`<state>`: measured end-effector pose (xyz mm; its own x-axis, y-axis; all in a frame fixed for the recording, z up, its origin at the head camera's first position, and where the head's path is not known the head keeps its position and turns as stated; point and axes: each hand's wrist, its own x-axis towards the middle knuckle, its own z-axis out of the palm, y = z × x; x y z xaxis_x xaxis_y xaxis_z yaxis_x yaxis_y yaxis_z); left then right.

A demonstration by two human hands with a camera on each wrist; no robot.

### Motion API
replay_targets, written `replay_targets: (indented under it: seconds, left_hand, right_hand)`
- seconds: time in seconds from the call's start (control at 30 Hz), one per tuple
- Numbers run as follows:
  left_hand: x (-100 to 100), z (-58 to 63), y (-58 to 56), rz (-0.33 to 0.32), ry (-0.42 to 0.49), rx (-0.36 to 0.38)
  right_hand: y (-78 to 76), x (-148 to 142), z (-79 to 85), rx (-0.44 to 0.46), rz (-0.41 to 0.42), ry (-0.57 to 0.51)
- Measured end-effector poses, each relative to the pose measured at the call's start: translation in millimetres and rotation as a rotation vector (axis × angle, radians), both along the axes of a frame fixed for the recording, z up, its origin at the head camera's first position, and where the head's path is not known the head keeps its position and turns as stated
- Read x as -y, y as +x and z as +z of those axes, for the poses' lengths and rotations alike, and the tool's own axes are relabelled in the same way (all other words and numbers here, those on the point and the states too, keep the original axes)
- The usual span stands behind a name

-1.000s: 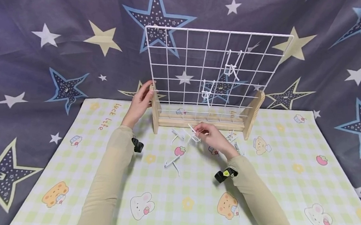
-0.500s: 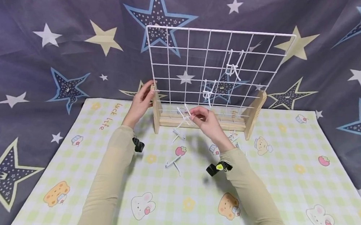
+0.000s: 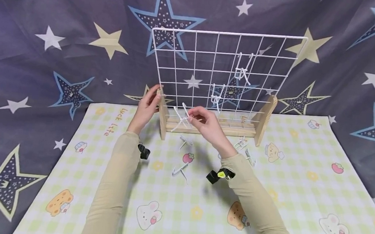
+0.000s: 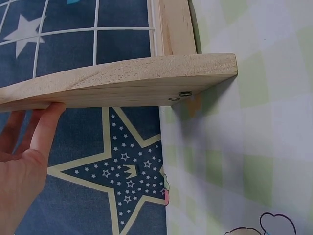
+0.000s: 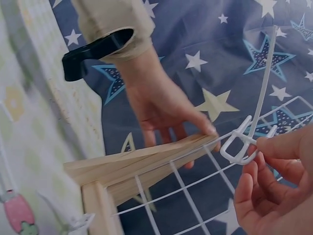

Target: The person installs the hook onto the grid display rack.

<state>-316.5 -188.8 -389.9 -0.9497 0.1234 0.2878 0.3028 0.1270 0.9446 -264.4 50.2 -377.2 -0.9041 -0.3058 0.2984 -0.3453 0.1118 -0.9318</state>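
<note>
A white wire grid panel (image 3: 214, 53) stands upright in a wooden base. My left hand (image 3: 147, 107) grips the base's left side piece (image 4: 146, 73), thumb and fingers on opposite faces of the wood. Between thumb and fingers my right hand (image 3: 208, 126) pinches a white wire hook (image 3: 181, 117), held in front of the grid's lower left part. In the right wrist view the hook's long prong (image 5: 265, 78) points up, away from the fingers. Two similar hooks hang on the grid, one upper right (image 3: 241, 70) and one lower, nearer the middle (image 3: 215, 98).
Several loose hooks lie on the checked tablecloth (image 3: 99, 184): one near the base (image 3: 185, 143), one closer to me (image 3: 180, 170), others by the right side piece (image 3: 250, 157). A dark star-patterned curtain (image 3: 77, 61) hangs close behind the grid.
My right hand has lifted the hook from near the tabletop and carried it leftward and up to the lower left of the grid. The left hand stays on the side piece.
</note>
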Motion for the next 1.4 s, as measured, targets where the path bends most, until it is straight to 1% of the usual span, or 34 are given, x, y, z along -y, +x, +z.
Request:
replay_targets:
  seconds: [0.2, 0.4, 0.57, 0.73, 0.83, 0.97, 1.03, 1.13, 1.4]
  left_hand:
    - [0, 0.6, 1.4, -0.005, -0.010, -0.013]
    - [-2, -1.0, 0.4, -0.003, 0.006, -0.010]
    - [-4, -1.2, 0.9, -0.005, -0.007, -0.005]
    - [-4, -2.7, -0.7, -0.006, -0.013, -0.011]
    - [-1, -10.8, -7.5, -0.009, 0.004, -0.008]
    - [4, -24.3, -16.2, 0.014, 0.003, -0.011]
    - [5, -27.6, -17.4, 0.027, -0.004, -0.026]
    - [6, -29.2, -17.7, 0.031, -0.007, -0.046]
    - [7, -28.2, -20.4, 0.039, -0.009, -0.041]
  right_hand:
    - [-1.3, 1, 20.1, -0.028, -0.015, -0.033]
    - [0.3, 2, 37.6, -0.075, -0.034, -0.103]
    - [-1.0, 1, 46.1, -0.090, -0.061, -0.158]
    - [-9.4, -2, 51.1, -0.114, -0.098, -0.229]
    - [-15.2, -6, 54.6, -0.149, -0.127, -0.267]
    - [-21.5, -11, 61.0, -0.176, -0.158, -0.293]
    - [-24.8, -12, 64.3, -0.176, -0.168, -0.306]
    - [-29.8, -13, 69.8, -0.158, -0.181, -0.343]
    - [-47.5, -14, 80.4, -0.046, -0.200, -0.512]
